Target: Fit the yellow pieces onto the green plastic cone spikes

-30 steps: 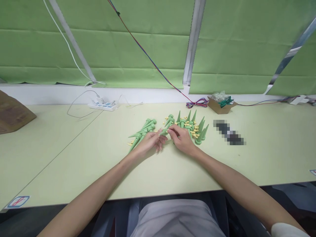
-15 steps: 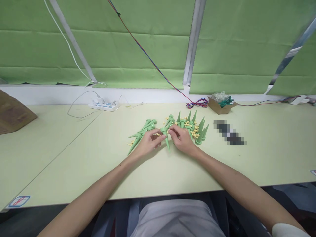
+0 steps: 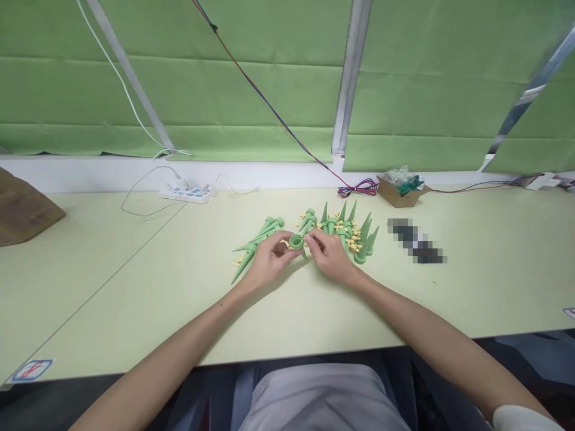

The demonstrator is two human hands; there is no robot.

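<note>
My left hand [image 3: 269, 257] grips a green plastic watering spike [image 3: 296, 242], its round hollow end turned up toward me and its point mostly hidden below. My right hand [image 3: 330, 254] is closed in a pinch at the right side of that hollow end; what lies between its fingertips is too small to make out. Beyond my left hand lie several green spikes [image 3: 245, 263] with a few yellow pieces [image 3: 236, 263]. Behind my right hand, more green spikes [image 3: 366, 230] stand or lie among small yellow pieces [image 3: 354, 245].
A small cardboard box [image 3: 399, 196] with clear and green plastic stands at the back, next to a coiled red-blue cable [image 3: 359, 188]. A white power strip [image 3: 188, 193] lies at the back left. Brown cardboard [image 3: 27, 209] sits far left; a blurred-out dark object [image 3: 417, 241] lies right.
The spike in my left hand has tipped, so its hollow end now faces up toward me instead of showing its side. My right hand stays pinched beside it.
</note>
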